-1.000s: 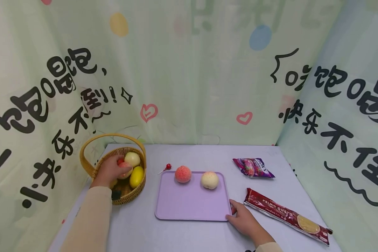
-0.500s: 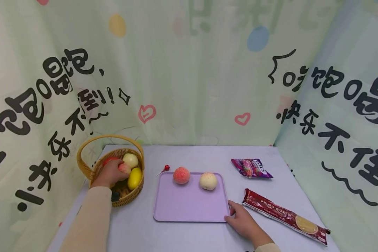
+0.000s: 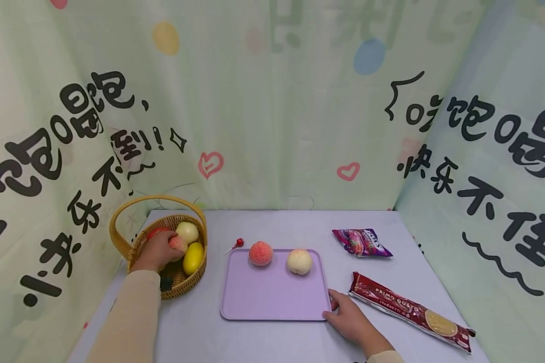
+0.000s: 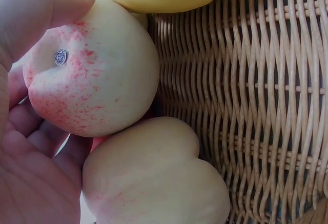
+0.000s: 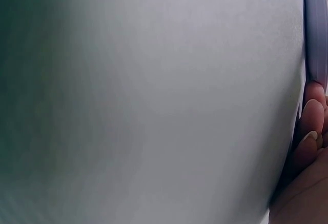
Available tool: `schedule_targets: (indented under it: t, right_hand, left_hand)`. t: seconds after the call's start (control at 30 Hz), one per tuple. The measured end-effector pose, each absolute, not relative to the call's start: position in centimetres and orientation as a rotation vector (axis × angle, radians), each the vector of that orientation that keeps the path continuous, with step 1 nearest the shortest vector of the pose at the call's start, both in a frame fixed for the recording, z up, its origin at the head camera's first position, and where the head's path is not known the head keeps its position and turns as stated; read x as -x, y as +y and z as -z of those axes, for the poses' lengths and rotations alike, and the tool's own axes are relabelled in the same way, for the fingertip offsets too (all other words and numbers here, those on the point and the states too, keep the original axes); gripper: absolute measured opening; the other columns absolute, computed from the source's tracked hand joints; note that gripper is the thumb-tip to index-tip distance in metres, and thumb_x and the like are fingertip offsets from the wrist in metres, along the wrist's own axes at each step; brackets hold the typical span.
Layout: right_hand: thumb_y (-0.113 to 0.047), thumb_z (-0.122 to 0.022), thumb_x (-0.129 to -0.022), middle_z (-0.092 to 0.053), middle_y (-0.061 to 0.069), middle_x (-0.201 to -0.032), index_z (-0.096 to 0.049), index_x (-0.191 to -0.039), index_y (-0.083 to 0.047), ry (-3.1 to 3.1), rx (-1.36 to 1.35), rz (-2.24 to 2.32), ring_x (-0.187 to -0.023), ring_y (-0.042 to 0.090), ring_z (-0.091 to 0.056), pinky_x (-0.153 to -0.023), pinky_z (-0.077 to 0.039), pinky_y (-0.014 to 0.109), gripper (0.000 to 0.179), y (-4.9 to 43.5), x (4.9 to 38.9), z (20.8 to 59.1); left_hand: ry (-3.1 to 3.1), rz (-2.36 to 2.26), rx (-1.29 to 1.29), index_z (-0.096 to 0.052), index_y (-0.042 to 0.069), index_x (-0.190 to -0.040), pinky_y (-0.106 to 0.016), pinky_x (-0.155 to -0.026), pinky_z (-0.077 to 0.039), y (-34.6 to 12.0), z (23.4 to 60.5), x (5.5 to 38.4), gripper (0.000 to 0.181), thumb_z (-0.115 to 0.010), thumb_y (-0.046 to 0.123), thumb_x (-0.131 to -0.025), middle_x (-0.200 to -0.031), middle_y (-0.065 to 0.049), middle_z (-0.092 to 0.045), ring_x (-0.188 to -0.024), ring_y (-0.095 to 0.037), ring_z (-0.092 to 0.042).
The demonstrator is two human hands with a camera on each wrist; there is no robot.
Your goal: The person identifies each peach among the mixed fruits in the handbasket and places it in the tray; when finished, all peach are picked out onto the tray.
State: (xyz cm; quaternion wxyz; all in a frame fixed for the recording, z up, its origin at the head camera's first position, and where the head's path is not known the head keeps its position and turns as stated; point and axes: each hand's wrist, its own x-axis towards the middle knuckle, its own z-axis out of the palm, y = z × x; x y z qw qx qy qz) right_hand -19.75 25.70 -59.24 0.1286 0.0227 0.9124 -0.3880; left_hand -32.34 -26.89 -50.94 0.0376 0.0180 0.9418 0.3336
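"What stands on the left of the bench (image 3: 245, 343)?"
"The basket (image 3: 183, 289), the left hand (image 3: 156, 250) inside it around a peach (image 4: 102, 80)."
"And right of that?"
"The tray (image 3: 272, 297), with two fruits (image 3: 261, 253) along its far side and the right hand (image 3: 348, 316) at its near right corner."
"Farther right?"
"The spaghetti packet (image 3: 409, 310), and behind it the snack bag (image 3: 361, 242). A curtain (image 3: 277, 111) hangs behind the bench."

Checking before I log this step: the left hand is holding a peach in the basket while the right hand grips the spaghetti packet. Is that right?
Not quite: the right hand is at the right edge of the purple tray, not the packet, as the head view shows. The left hand is indeed holding a peach in the basket.
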Motion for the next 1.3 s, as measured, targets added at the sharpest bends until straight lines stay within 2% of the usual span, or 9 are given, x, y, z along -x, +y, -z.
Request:
schedule_targets:
  t: [0.6, 0.73, 1.17, 1.3]
  right_hand:
    - [-0.017, -0.077, -0.091, -0.053, 0.003, -0.093, -0.048, -0.148, 0.004, 2.658, -0.055, 1.148, -0.078, 0.018, -0.046, -0.063, -0.04, 0.028, 0.067, 25.6, 19.6, 59.3]
    - [-0.016, -0.077, -0.091, -0.054, 0.003, -0.093, -0.048, -0.148, 0.003, 2.657, -0.064, 1.146, -0.078, 0.018, -0.047, -0.063, -0.041, 0.027, 0.067, 25.6, 19.7, 59.4]
    - [-0.016, -0.077, -0.091, -0.054, 0.003, -0.094, -0.047, -0.149, 0.004, 2.652, -0.074, 1.137, -0.079, 0.018, -0.046, -0.064, -0.041, 0.028, 0.068, 25.5, 19.7, 59.2]
    - [-0.018, -0.078, -0.09, -0.054, 0.004, -0.094, -0.046, -0.149, 0.005, 2.646, -0.068, 1.14, -0.079, 0.019, -0.046, -0.064, -0.041, 0.028, 0.07, 25.6, 19.8, 59.2]
  left_hand:
    - [2.899, -1.074, -0.045, -0.055, -0.011, -0.136, -0.055, -0.096, -0.052, -27.0, 50.5, 31.5, 0.067, -0.082, 0.015, -0.081, -0.128, -0.029, -0.061, -0.104, -0.039, -0.061]
    - [2.914, -1.107, -0.033, -0.056, -0.008, -0.136, -0.054, -0.097, -0.052, -27.1, 50.4, 31.3, 0.065, -0.082, 0.017, -0.082, -0.127, -0.027, -0.063, -0.104, -0.037, -0.06]
    - [2.898, -1.2, -0.077, -0.049, -0.002, -0.147, -0.055, -0.106, -0.047, -26.5, 48.4, 31.2, 0.07, -0.077, 0.019, -0.086, -0.144, -0.025, -0.055, -0.122, -0.039, -0.055]
    - [2.909, -1.211, -0.11, -0.047, -0.002, -0.149, -0.056, -0.108, -0.047, -26.2, 47.7, 31.2, 0.074, -0.079, 0.02, -0.086, -0.146, -0.024, -0.054, -0.124, -0.038, -0.055]
